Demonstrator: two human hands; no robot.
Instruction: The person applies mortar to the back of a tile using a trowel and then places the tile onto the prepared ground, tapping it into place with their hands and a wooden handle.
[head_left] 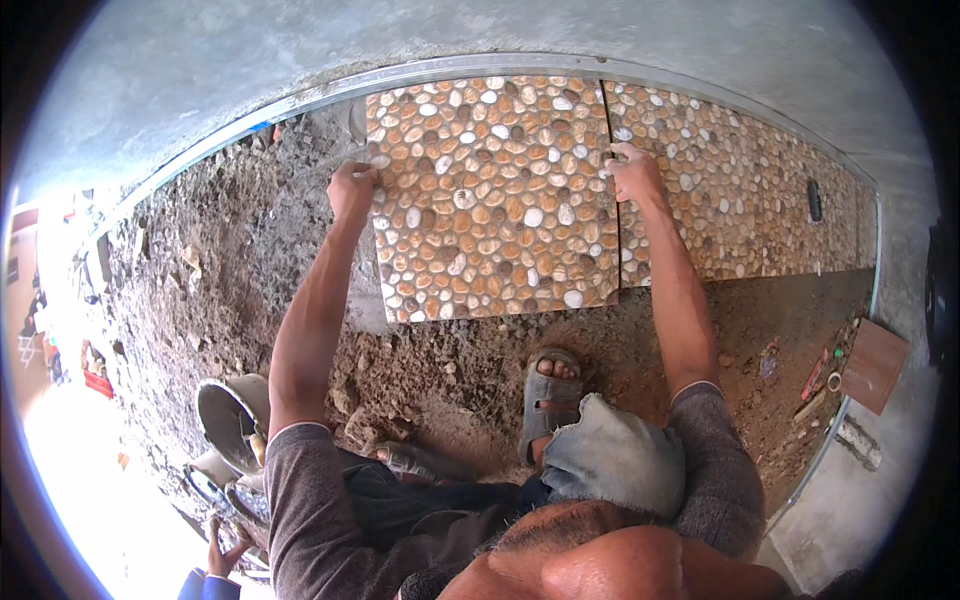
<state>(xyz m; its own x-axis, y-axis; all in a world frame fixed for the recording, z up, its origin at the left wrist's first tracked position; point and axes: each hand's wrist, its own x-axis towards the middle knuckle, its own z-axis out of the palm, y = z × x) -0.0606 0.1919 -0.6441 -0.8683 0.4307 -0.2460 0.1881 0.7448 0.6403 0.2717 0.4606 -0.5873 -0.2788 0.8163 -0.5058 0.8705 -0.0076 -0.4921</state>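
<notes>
A large pebble-patterned tile [500, 200] in orange, brown and white lies in front of me over grey mortar. Curled around its left edge, near the far corner, is my left hand [352, 190]. My right hand [637, 174] grips the opposite edge, its fingertips at the dark gap beside the neighbouring tiles. Those tiles [730, 190] have the same pebble pattern and run on to the right wall. The tile's near edge overhangs rough soil. Its underside is hidden.
A metal strip [440, 70] runs along the grey wall. Rubble and mortar [240, 210] cover the ground at left, with a bucket [232, 425] nearby. Another person's hand [226, 548] shows at lower left. A dark object [814, 200] sits on the right tiles; a brown tile piece [874, 366] lies far right.
</notes>
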